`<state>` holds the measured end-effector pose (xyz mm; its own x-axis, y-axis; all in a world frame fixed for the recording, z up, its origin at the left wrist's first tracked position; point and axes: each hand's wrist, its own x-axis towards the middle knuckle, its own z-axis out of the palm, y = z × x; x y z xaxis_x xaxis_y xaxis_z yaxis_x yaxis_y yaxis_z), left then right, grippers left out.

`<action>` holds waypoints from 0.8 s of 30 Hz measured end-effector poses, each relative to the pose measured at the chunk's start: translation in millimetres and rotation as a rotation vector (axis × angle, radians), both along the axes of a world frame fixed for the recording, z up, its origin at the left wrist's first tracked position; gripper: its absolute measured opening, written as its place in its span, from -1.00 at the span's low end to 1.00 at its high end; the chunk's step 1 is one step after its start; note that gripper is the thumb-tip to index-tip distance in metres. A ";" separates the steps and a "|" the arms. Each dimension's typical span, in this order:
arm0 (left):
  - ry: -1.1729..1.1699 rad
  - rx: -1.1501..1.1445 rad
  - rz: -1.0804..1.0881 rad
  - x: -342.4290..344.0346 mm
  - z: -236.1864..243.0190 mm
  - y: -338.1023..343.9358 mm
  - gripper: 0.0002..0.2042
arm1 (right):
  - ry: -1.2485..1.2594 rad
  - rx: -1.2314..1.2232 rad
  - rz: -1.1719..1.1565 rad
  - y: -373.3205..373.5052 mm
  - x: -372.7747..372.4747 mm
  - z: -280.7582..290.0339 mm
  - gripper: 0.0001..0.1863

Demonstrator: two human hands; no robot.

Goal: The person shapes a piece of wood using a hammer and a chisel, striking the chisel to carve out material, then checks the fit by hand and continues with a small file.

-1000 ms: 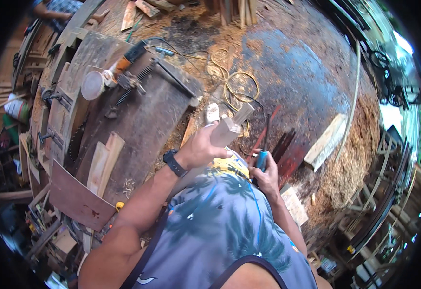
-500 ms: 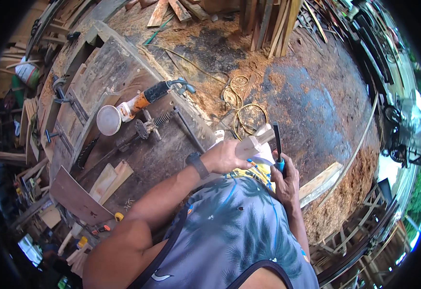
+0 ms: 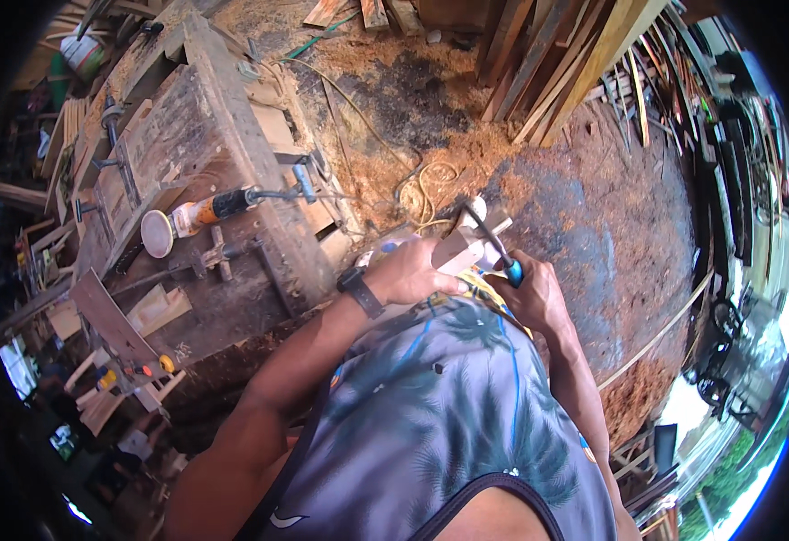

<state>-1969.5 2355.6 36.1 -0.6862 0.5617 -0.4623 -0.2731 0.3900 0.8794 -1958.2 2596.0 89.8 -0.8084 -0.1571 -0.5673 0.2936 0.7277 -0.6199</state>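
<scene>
In front of my body, my left hand (image 3: 405, 275) is closed around a pale piece of wood (image 3: 456, 253), with a dark watch band (image 3: 360, 292) on that wrist. My right hand (image 3: 533, 293) grips the blue handle (image 3: 514, 272) of a file, whose dark, narrow blade (image 3: 488, 233) slants up and left across the wood's far end. Blade and wood overlap in the picture; whether they touch I cannot tell. Yellow patterned cloth (image 3: 484, 293) shows between my hands. The lower side of the wood is hidden by my left fingers.
To the left stands a wooden workbench (image 3: 259, 162) carrying an orange and black angle grinder (image 3: 198, 214) with a round disc. A yellow cord (image 3: 358, 113) runs over the sawdust-strewn floor (image 3: 584, 225). Long boards (image 3: 557, 68) stand upright at the far side.
The file has swung from nearly upright beside the wood to slanting across it. My right hand has come closer to the wood, and my view has shifted, with the bench now turned.
</scene>
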 end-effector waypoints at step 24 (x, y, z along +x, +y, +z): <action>-0.141 0.084 0.604 -259.0 13.3 -8.0 -0.66 | -0.258 0.025 0.544 -27.0 -368.9 -33.2 -0.75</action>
